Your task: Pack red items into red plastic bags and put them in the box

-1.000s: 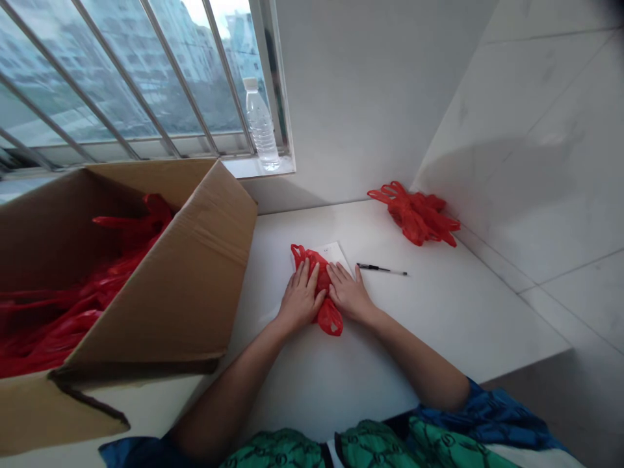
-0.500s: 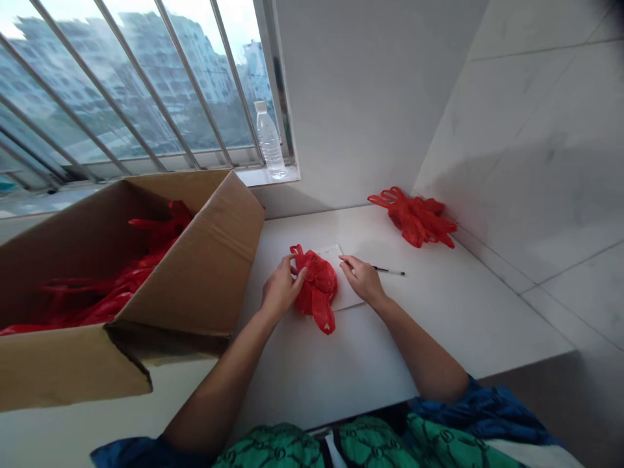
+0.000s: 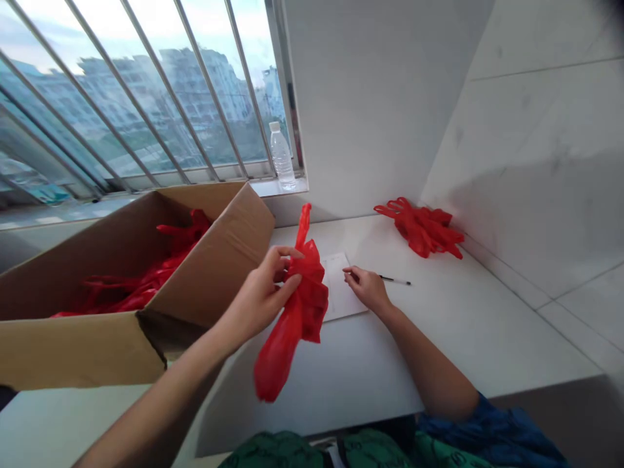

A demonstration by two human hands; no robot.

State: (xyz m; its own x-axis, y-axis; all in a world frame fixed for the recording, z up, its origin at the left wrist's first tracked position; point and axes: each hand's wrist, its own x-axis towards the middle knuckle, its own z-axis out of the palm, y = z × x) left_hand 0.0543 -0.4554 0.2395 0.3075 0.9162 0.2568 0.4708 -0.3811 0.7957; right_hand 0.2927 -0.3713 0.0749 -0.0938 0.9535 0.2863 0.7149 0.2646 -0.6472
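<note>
The red bag (image 3: pixel 309 296), lying on the table (image 3: pixel 439 338) half a second ago, is now being held above it, pinched in the left hand (image 3: pixel 263 296). The right hand (image 3: pixel 368 289) is being rested open on the paper (image 3: pixel 341 302). More red bags (image 3: pixel 136 292) are being kept in the open cardboard box (image 3: pixel 229 253).

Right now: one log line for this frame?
left hand: holds red bag, off table | right hand: on paper, beside pen
</note>
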